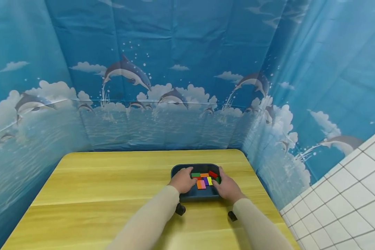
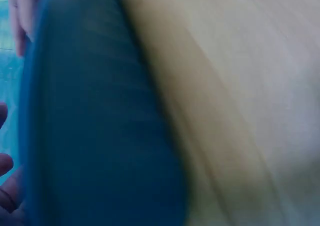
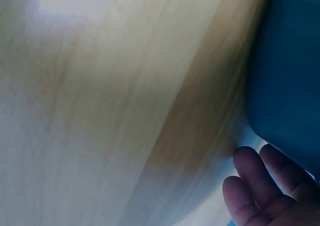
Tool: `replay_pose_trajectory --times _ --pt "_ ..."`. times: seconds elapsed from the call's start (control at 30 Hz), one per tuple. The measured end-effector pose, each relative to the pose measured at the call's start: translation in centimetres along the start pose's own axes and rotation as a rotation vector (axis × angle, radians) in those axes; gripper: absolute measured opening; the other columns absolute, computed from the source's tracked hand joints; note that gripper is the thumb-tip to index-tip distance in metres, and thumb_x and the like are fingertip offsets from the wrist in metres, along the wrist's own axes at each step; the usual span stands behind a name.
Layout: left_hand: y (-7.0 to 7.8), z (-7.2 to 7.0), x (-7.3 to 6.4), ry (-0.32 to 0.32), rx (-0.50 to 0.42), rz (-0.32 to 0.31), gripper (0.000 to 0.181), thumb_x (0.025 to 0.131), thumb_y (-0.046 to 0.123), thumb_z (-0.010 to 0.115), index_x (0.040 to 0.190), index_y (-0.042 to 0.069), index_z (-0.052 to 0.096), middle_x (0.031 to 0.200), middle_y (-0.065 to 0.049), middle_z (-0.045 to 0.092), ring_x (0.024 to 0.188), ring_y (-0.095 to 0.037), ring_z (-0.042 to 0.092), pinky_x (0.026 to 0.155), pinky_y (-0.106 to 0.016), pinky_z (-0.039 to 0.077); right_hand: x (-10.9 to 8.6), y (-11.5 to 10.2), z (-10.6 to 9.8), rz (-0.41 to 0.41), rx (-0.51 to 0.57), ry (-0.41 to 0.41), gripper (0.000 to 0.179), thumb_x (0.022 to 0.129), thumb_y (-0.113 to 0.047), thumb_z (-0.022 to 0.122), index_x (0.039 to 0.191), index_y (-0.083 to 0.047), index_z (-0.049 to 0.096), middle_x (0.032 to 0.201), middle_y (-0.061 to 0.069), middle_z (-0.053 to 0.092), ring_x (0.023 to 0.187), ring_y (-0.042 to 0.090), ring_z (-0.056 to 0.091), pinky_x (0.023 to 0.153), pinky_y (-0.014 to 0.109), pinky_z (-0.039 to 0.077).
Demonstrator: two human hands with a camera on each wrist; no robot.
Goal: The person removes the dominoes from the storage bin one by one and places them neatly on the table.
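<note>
A dark blue plastic bin [image 1: 203, 199] holds several flat coloured blocks [image 1: 203, 180] in green, orange, red, purple, yellow and pink. My left hand [image 1: 182, 180] grips the bin's left side, its thumb reaching over the rim toward the blocks. On the opposite side my right hand [image 1: 228, 186] holds the bin, thumb inside and fingers along the outer wall. In the right wrist view, the fingers [image 3: 250, 173] of this hand lie at the bin's rounded corner [image 3: 285, 86]. The bin's long wall [image 2: 100, 111] fills much of the left wrist view, which is blurred.
The bin is over the right half of a yellow wood-grain table [image 1: 97, 184]. A blue dolphin-print curtain [image 1: 175, 125] hangs behind and beside the table. White tiles [image 1: 347, 208] show at the right. A small black device [image 1: 180, 209] sits below the left wrist.
</note>
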State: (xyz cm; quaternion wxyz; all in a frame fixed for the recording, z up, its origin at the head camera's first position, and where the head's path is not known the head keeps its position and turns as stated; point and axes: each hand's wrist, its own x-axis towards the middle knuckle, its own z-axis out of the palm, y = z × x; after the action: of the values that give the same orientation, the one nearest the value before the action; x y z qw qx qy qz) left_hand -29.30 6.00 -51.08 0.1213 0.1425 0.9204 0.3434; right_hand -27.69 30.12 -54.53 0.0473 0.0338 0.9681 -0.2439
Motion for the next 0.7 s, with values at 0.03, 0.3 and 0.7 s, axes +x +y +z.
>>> replay_pose_trajectory --times 0.03,0.3,0.7 --pt "-0.3 0.3 0.0 -0.003 0.022 0.000 0.063 0.104 0.038 0.066 0.158 0.012 0.048 0.158 -0.013 0.054 0.142 -0.032 0.055 0.116 -0.052 0.047 0.0 0.0 0.1 0.007 0.011 -0.003 0.087 0.106 -0.044 0.059 0.170 -0.007 0.013 0.162 0.027 0.043 0.142 0.047 0.050 0.120 0.064 0.037" --pt "-1.5 2.3 0.7 0.033 0.202 0.018 0.058 0.102 0.037 0.067 0.154 0.014 0.055 0.149 -0.010 0.061 0.129 -0.028 0.064 0.110 -0.049 0.053 -0.1 0.9 0.7 0.040 0.142 -0.006 0.083 0.106 -0.041 0.056 0.171 -0.018 0.011 0.167 0.026 0.035 0.148 0.051 0.042 0.121 0.068 0.032" --pt "-0.4 2.7 0.3 -0.015 0.469 -0.009 0.062 0.098 0.050 0.070 0.151 0.019 0.058 0.145 -0.003 0.064 0.124 -0.022 0.064 0.104 -0.045 0.057 0.0 1.2 0.6 0.073 0.265 -0.015 0.082 0.105 -0.035 0.057 0.172 -0.024 0.010 0.173 0.022 0.025 0.154 0.050 0.032 0.124 0.068 0.026"
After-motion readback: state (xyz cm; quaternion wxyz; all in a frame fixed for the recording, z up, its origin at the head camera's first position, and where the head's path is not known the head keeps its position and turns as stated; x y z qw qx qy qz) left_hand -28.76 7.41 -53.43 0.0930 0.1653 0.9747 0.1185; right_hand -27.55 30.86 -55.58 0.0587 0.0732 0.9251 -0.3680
